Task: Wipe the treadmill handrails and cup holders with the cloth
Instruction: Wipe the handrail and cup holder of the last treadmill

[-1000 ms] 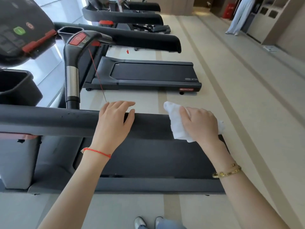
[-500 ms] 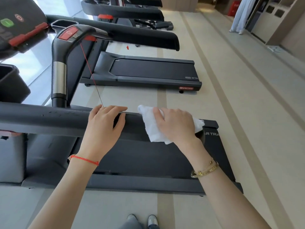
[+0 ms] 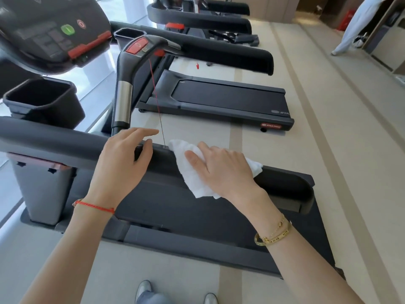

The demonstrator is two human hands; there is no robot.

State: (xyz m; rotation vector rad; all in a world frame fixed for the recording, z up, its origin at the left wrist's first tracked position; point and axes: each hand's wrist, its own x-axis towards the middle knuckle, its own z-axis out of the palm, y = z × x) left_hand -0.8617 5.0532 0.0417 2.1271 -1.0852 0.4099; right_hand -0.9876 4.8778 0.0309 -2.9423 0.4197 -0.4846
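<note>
Black padding covers the near treadmill's handrail (image 3: 54, 141), a thick bar that runs from the left edge across the middle of the view and ends in a rounded tip at the right. Below it lies the dark running belt (image 3: 197, 213) of the same machine, resting on pale beige floor (image 3: 328, 150) with darker stripes. A second treadmill (image 3: 219, 99) stands beyond, parallel to the first, and a third is partly visible behind that. At upper left is the console (image 3: 50, 34) with a green button and a red strip, and under it a deep black cup holder (image 3: 41, 99), square-mouthed and glossy.

The cloth (image 3: 192, 172) is white, soft and crumpled, draped over the handrail toward its right end; one corner peeks up past the rail's far edge, a folded flap hangs down the near side, and a bit sticks out to the right of the wrist. The right hand (image 3: 221, 170) lies flat on it, fingers straight and pressing it to the rail. The left hand (image 3: 122, 165) rests just beside it on the rail, fingers relaxed and slightly spread, holding nothing. A thin red safety cord (image 3: 156, 102) hangs down between the two hands.
</note>
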